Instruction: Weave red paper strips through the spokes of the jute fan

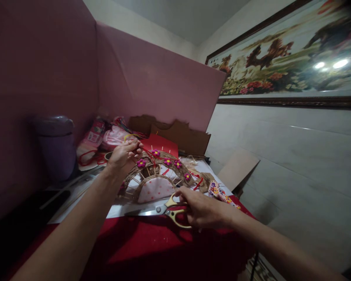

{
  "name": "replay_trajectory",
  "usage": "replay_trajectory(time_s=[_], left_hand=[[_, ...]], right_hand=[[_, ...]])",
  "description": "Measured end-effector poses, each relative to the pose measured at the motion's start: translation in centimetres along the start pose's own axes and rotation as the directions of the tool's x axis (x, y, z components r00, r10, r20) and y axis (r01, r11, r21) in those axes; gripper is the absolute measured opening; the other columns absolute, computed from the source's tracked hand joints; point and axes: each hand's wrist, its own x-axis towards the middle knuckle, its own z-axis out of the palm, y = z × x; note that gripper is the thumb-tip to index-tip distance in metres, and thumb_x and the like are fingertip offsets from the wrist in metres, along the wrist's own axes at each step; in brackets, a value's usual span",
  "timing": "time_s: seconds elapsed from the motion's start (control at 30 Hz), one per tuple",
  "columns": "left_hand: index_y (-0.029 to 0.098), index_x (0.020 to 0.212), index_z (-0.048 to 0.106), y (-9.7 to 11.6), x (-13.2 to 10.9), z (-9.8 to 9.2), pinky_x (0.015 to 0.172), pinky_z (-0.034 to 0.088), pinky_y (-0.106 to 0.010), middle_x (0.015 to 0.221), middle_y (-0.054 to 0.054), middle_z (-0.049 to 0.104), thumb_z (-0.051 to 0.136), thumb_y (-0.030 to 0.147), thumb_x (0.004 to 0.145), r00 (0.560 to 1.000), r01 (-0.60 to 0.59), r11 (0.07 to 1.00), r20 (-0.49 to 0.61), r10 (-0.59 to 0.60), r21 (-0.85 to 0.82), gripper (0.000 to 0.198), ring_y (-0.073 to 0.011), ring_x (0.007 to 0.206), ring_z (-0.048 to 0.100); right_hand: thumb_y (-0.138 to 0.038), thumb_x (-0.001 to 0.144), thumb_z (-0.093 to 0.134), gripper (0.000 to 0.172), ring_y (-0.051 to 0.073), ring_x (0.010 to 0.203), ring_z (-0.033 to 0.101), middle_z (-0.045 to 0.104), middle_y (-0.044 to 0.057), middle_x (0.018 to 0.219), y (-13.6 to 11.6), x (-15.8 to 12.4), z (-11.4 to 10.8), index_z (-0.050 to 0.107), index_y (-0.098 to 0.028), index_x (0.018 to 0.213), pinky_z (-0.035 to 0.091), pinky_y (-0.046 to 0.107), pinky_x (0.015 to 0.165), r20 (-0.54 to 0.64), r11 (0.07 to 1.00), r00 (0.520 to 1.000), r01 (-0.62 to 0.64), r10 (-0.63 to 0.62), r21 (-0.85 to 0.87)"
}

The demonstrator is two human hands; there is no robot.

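My left hand (125, 155) is pinched on a thin red cord (148, 150), which runs right from the fingertips across a woven twine arch (131, 177). Pink flowers with yellow centres (167, 161) dot this arch, and light sticks radiate through it. Below its curve sits a half-round of white cloth with pink dots (156, 190). In front of that, my right hand (200, 207) grips scissors (163, 210) by their yellow handles. The blades point left and look closed, apart from the cord.
A purple cylindrical container (55, 150) stands at the left. Pink packets (96, 132) and red sheet (163, 144) lie behind the arch, before brown cardboard (190, 136). Floral cloth (222, 194) lies on the right. Red cloth (134, 242) covers the table's near side.
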Motion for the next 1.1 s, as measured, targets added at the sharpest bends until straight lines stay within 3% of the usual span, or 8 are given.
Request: replay_trajectory(time_s=[0.07,0.17,0.27,0.37,0.47,0.57,0.77,1.1], left_hand=[[0.01,0.067,0.057,0.1,-0.1,0.1,0.044,0.045,-0.013,0.062,-0.004,0.057,0.045,0.001,0.083,1.0,-0.002,1.0,-0.003,0.002,-0.001,0.022,-0.0065,0.05,0.053],[0.01,0.067,0.057,0.1,-0.2,0.2,0.044,0.044,-0.013,0.061,-0.004,0.057,0.045,0.001,0.083,1.0,0.003,1.0,0.002,-0.003,0.002,0.022,-0.0064,0.049,0.053],[0.009,0.067,0.057,0.2,-0.2,0.2,0.044,0.045,-0.013,0.061,-0.004,0.057,0.044,0.001,0.083,1.0,0.004,1.0,0.005,-0.004,0.006,0.022,-0.0063,0.05,0.053],[0.01,0.067,0.057,0.2,-0.1,0.1,0.044,0.045,-0.013,0.062,-0.005,0.057,0.044,0.001,0.083,1.0,0.006,1.0,0.003,-0.006,0.01,0.022,-0.0062,0.049,0.052],[0.01,0.067,0.056,0.2,-0.1,0.1,0.042,0.043,-0.012,0.062,-0.005,0.057,0.044,0.001,0.083,1.0,0.014,1.0,0.016,-0.014,0.017,0.022,-0.006,0.049,0.051],[0.01,0.066,0.056,0.2,-0.1,0.1,0.043,0.043,-0.012,0.062,-0.004,0.057,0.044,0.002,0.083,1.0,0.014,1.0,0.023,-0.014,0.023,0.023,-0.0058,0.049,0.052],[0.011,0.068,0.057,0.3,-0.3,0.1,0.044,0.045,-0.012,0.064,-0.004,0.058,0.046,0.001,0.082,0.999,0.021,1.0,0.031,-0.022,0.023,0.02,-0.0059,0.049,0.052],[0.01,0.071,0.056,0.5,-0.6,0.5,0.044,0.045,-0.012,0.065,-0.004,0.058,0.045,0.002,0.083,0.999,0.024,1.0,0.044,-0.025,0.006,0.019,-0.0056,0.049,0.052]], right_hand=[[-0.005,0.064,0.057,0.057,0.017,0.086,0.053,0.057,0.005,0.099,0.4,-1.1,-0.9,0.047,-0.02,0.117,0.041,0.028,0.075,-0.054,0.996,0.999,0.004,0.001,0.087],[-0.011,0.068,0.06,0.061,0.014,0.072,0.053,0.056,0.0,0.081,1.2,-2.6,-1.2,0.046,-0.024,0.126,0.042,0.025,0.063,-0.084,0.93,0.981,-0.135,0.174,0.343],[-0.026,0.068,0.068,0.062,0.012,0.059,0.05,0.053,-0.003,0.068,1.3,-3.3,-0.3,0.048,-0.026,0.127,0.039,0.023,0.052,0.018,0.689,0.935,-0.273,0.353,0.671],[-0.048,0.068,0.069,0.043,0.011,0.053,0.049,0.054,-0.001,0.066,0.5,-3.0,0.9,0.059,-0.024,0.103,0.039,0.022,0.046,0.083,0.376,0.88,-0.283,0.468,0.882],[-0.067,0.073,0.053,0.048,0.009,0.048,0.047,0.053,0.001,0.066,-0.3,-1.8,1.7,0.057,-0.02,0.082,0.038,0.019,0.04,0.138,0.26,0.866,-0.291,0.48,0.921],[-0.073,0.074,0.044,0.057,0.006,0.04,0.043,0.048,-0.002,0.056,-0.5,-0.1,1.8,0.052,-0.017,0.073,0.037,0.017,0.035,0.195,0.204,0.858,-0.323,0.476,0.924],[-0.071,0.076,0.042,0.057,0.006,0.042,0.046,0.052,-0.002,0.063,0.4,2.7,1.5,0.056,-0.018,0.091,0.042,0.016,0.034,0.121,0.183,0.859,-0.24,0.497,0.953],[-0.072,0.075,0.044,0.059,0.004,0.04,0.042,0.049,-0.003,0.06,0.2,4.1,0.9,0.057,-0.017,0.092,0.037,0.013,0.032,0.104,0.132,0.868,-0.19,0.486,0.973]])
